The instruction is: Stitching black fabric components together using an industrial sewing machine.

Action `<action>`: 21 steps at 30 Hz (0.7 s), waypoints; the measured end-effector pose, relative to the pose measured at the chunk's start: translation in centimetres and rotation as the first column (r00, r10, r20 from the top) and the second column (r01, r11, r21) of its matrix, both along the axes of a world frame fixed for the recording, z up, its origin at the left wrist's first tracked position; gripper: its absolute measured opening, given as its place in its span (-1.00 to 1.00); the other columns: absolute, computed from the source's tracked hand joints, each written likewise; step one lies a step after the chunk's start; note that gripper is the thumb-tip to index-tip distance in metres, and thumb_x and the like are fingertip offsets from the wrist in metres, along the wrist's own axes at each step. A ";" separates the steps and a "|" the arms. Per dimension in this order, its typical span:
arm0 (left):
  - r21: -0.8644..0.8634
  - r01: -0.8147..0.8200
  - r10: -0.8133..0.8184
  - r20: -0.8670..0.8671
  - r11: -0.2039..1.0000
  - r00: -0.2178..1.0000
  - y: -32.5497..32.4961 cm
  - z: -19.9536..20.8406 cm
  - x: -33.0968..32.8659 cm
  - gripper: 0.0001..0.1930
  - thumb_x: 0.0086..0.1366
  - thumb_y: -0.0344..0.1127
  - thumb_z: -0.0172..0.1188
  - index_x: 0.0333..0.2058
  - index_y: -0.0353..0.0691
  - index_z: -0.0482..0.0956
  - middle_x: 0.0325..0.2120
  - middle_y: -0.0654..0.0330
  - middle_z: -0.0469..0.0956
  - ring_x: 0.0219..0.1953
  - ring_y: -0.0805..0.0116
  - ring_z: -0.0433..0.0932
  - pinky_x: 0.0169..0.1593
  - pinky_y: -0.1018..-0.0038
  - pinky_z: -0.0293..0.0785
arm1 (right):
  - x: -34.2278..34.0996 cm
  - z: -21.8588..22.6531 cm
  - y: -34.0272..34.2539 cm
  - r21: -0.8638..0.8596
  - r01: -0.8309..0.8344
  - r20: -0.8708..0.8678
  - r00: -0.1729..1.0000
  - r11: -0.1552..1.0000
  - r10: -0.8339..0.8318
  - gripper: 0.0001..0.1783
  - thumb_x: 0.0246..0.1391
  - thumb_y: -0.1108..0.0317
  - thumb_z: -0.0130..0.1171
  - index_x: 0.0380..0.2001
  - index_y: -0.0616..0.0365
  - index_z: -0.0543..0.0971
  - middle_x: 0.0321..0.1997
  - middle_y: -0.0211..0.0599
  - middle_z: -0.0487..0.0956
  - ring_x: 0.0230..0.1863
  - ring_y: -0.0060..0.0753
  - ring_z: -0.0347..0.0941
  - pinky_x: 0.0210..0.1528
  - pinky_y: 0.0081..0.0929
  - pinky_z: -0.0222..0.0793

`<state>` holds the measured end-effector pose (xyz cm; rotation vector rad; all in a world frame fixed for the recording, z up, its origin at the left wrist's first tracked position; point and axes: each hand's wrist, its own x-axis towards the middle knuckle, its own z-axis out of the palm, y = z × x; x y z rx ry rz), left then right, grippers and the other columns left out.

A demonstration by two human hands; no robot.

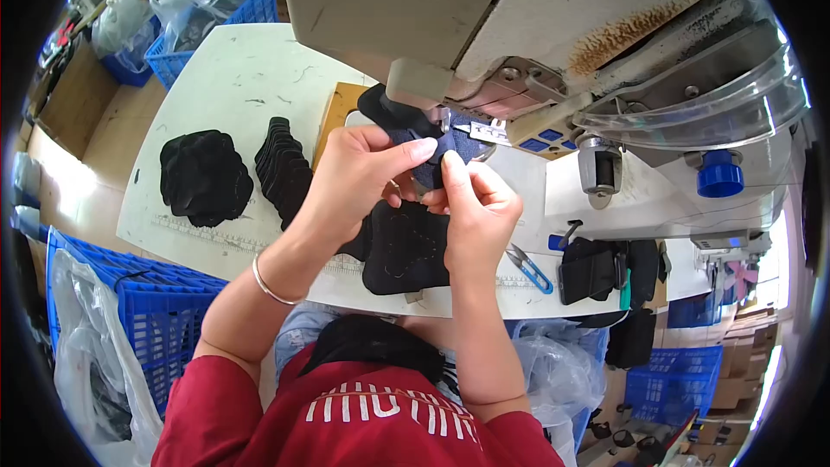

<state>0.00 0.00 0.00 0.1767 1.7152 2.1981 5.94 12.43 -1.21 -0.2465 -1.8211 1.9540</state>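
Fingers of the left hand [359, 175] and right hand [481, 212] are pinched closed on dark blue cloth [465, 145]; in the head view, this cloth is near the metal foot [489, 131] of the sewing machine [389, 4]; black pieces [406, 246] lie on the white table [233, 65].

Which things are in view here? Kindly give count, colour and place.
Sewing machine: one, whitish, upper right
Table: one, white, centre
Held cloth: count unclear, navy, under machine
Fabric piles: two, black, table left
Fabric pieces: several, black, below cloth
Snips: one, blue, table right
Baskets: several, blue, both sides
Plastic bags: several, translucent, both sides
Shirt: one, red, bottom
Bracelet: one, silver, left wrist
Left fingers, right fingers: one set each, pinching the cloth
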 end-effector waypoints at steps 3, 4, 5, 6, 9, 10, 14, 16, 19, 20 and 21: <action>-0.006 0.098 -0.098 -0.004 0.995 0.995 -0.4 0.3 -1.2 -0.80 0.15 -0.30 0.28 -0.48 -0.35 0.59 -0.64 0.25 0.52 -0.66 0.53 0.48 -0.60 0.64 0.35 | -0.1 -0.2 -0.4 -0.018 0.010 -0.022 1.000 1.000 -0.011 -0.77 0.15 0.39 0.15 -0.55 0.27 0.57 -0.65 -0.42 0.53 -0.62 -0.72 0.41 -0.53 -0.73 0.28; -0.031 0.111 -0.112 -0.050 0.993 0.992 -0.6 0.1 -1.6 -0.81 0.15 -0.31 0.28 -0.49 -0.35 0.59 -0.64 0.25 0.52 -0.66 0.53 0.48 -0.60 0.64 0.35 | -0.1 -0.3 -0.4 0.001 0.013 -0.034 0.999 1.000 -0.013 -0.77 0.15 0.39 0.15 -0.55 0.27 0.57 -0.65 -0.43 0.53 -0.62 -0.72 0.40 -0.53 -0.73 0.28; -0.057 0.122 -0.127 -0.095 0.991 0.987 -0.6 0.1 -2.0 -0.82 0.15 -0.33 0.27 -0.50 -0.34 0.59 -0.64 0.24 0.52 -0.66 0.54 0.48 -0.61 0.64 0.35 | -0.1 -0.3 -0.5 0.020 0.015 -0.046 0.999 1.000 -0.014 -0.77 0.16 0.40 0.14 -0.54 0.28 0.57 -0.65 -0.43 0.53 -0.62 -0.73 0.40 -0.53 -0.73 0.27; -0.088 0.129 -0.139 -0.117 0.988 0.983 -0.7 0.6 -2.2 -0.84 0.15 -0.35 0.26 -0.45 -0.36 0.59 -0.62 0.23 0.53 -0.66 0.52 0.48 -0.61 0.64 0.35 | 0.0 -0.4 -0.7 0.021 0.014 -0.044 0.999 1.000 -0.013 -0.77 0.16 0.40 0.14 -0.54 0.28 0.57 -0.65 -0.43 0.53 -0.62 -0.73 0.40 -0.53 -0.73 0.27; -0.023 0.212 -0.214 -0.104 0.977 0.971 -0.9 1.1 -3.2 -0.81 0.14 -0.37 0.28 -0.50 -0.43 0.58 -0.67 0.18 0.52 -0.67 0.49 0.51 -0.65 0.62 0.39 | 0.6 -0.8 -1.4 0.005 -0.003 -0.003 1.000 1.000 0.003 -0.80 0.15 0.40 0.14 -0.48 0.30 0.60 -0.64 -0.42 0.54 -0.61 -0.73 0.40 -0.52 -0.73 0.28; -0.002 0.214 -0.213 -0.098 0.977 0.972 -0.9 1.0 -3.5 -0.83 0.13 -0.40 0.28 -0.46 -0.44 0.58 -0.66 0.17 0.52 -0.66 0.47 0.51 -0.66 0.62 0.40 | 0.9 -1.0 -1.7 0.003 -0.016 0.029 0.999 1.000 0.016 -0.81 0.15 0.40 0.15 -0.44 0.31 0.61 -0.63 -0.41 0.55 -0.60 -0.73 0.41 -0.52 -0.73 0.29; 0.024 0.232 -0.230 -0.079 0.972 0.970 -1.0 1.0 -4.0 -0.84 0.13 -0.40 0.28 -0.45 -0.44 0.59 -0.62 0.14 0.54 -0.65 0.47 0.52 -0.65 0.62 0.40 | 2.8 -2.4 -2.3 0.018 -0.074 0.098 0.993 0.997 0.072 -0.81 0.14 0.41 0.15 -0.35 0.35 0.62 -0.59 -0.38 0.58 -0.56 -0.71 0.45 -0.48 -0.73 0.33; 0.043 0.233 -0.231 -0.057 0.971 0.971 -1.0 1.3 -4.0 -0.85 0.14 -0.43 0.27 -0.43 -0.44 0.59 -0.58 0.11 0.55 -0.64 0.47 0.52 -0.65 0.62 0.39 | 3.6 -3.1 -2.6 0.011 -0.086 0.109 0.990 0.996 0.085 -0.81 0.14 0.41 0.15 -0.34 0.35 0.62 -0.59 -0.38 0.58 -0.55 -0.71 0.46 -0.48 -0.73 0.34; 0.073 0.209 -0.207 -0.033 0.975 0.978 -0.8 1.2 -4.0 -0.86 0.14 -0.45 0.25 -0.43 -0.46 0.57 -0.57 0.12 0.54 -0.63 0.46 0.52 -0.64 0.61 0.38 | 4.7 -3.7 -2.8 0.013 -0.122 0.138 0.983 0.992 0.119 -0.81 0.15 0.42 0.14 -0.34 0.36 0.62 -0.59 -0.37 0.58 -0.54 -0.70 0.47 -0.46 -0.73 0.36; 0.073 0.208 -0.207 -0.033 0.975 0.978 -0.8 1.1 -4.0 -0.86 0.14 -0.45 0.25 -0.43 -0.46 0.57 -0.57 0.12 0.54 -0.63 0.46 0.52 -0.64 0.61 0.38 | 5.1 -3.7 -2.9 0.020 -0.134 0.148 0.980 0.991 0.130 -0.81 0.15 0.42 0.14 -0.34 0.36 0.62 -0.59 -0.36 0.58 -0.54 -0.71 0.47 -0.45 -0.73 0.36; 0.071 0.193 -0.191 -0.029 0.979 0.981 -0.8 0.9 -4.0 -0.86 0.15 -0.45 0.25 -0.44 -0.46 0.56 -0.58 0.12 0.53 -0.63 0.46 0.51 -0.64 0.61 0.37 | 5.3 -3.8 -3.0 0.025 -0.145 0.158 0.977 0.989 0.139 -0.82 0.14 0.42 0.14 -0.34 0.36 0.62 -0.59 -0.36 0.58 -0.54 -0.71 0.46 -0.45 -0.73 0.36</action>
